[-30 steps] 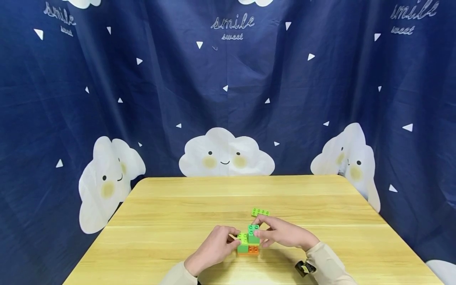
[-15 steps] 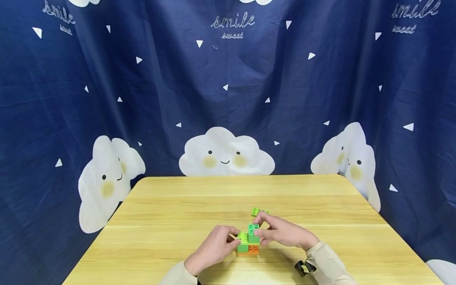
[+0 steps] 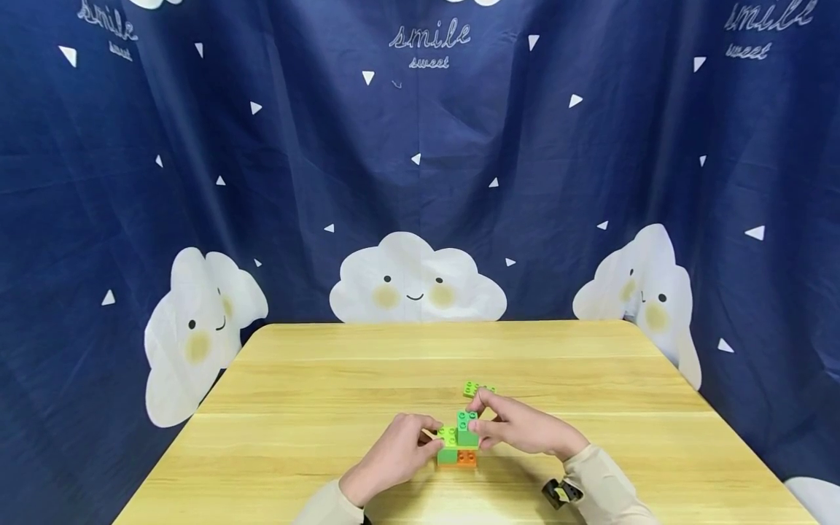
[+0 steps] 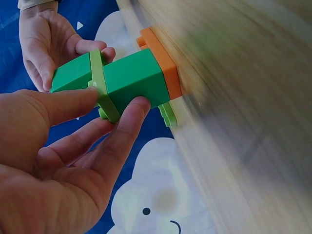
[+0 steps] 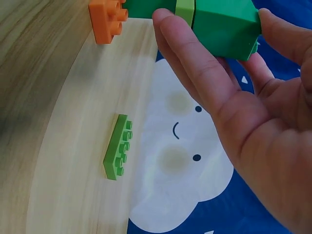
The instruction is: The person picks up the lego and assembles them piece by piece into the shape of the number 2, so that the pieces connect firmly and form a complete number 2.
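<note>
A small stack of toy building bricks stands on the table in front of me. Its base is a flat orange brick (image 3: 467, 459), with a green block (image 4: 131, 75) on the left part of it. Across that block lies a thin light-green brick (image 3: 446, 436), and another green block (image 3: 467, 432) stands upright on its right end. My left hand (image 3: 400, 453) pinches the stack from the left, thumb at the light-green brick and a finger against the lower block. With thumb and fingers, my right hand (image 3: 525, 430) pinches the upper green block.
Behind the stack lies a loose light-green brick (image 5: 115, 148), partly covered by my right hand in the head view. The wooden table (image 3: 315, 386) ends at a dark blue curtain (image 3: 295, 175) with printed clouds. A dark band hangs by the right sleeve (image 3: 600, 485).
My right index finger has risen slightly and covers more of the loose light-green brick. Both hands keep their places at the stack. The head view has tilted a little.
</note>
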Motion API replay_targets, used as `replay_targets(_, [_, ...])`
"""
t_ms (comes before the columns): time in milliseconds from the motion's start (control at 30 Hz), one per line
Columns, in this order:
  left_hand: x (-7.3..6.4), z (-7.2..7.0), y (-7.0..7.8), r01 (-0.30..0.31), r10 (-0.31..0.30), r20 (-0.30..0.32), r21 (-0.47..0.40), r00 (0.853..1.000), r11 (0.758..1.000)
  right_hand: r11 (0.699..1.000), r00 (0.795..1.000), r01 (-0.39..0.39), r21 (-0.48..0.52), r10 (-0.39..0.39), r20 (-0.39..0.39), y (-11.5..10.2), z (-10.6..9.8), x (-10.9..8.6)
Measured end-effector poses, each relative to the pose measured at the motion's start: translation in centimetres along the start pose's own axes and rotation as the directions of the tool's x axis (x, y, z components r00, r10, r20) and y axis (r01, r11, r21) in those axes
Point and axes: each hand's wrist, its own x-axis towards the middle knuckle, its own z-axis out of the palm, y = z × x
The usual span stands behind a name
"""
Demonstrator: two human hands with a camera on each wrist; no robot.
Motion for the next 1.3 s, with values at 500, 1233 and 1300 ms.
replay_targets(500, [-0.10, 0.05, 0.06, 0.005, -0.005, -0.002, 0.002, 1.000, 1.000, 1.000, 1.000, 0.000, -0.014, 0.000, 0.001, 0.16, -0.06, 0.05])
replay_targets(1233, [-0.10, 0.13, 0.04, 0.000, 0.001, -0.012, 0.021, 1.000, 1.000, 0.999, 1.000, -0.015, 0.035, 0.014, 0.012, 0.67, -0.30, 0.13])
replay_targets(1300, [-0.11, 0.15, 0.01, -0.001, 0.001, -0.013, 0.023, 1.000, 1.000, 0.998, 1.000, -0.025, 0.055, 0.025, 0.011, 0.81, -0.31, 0.15])
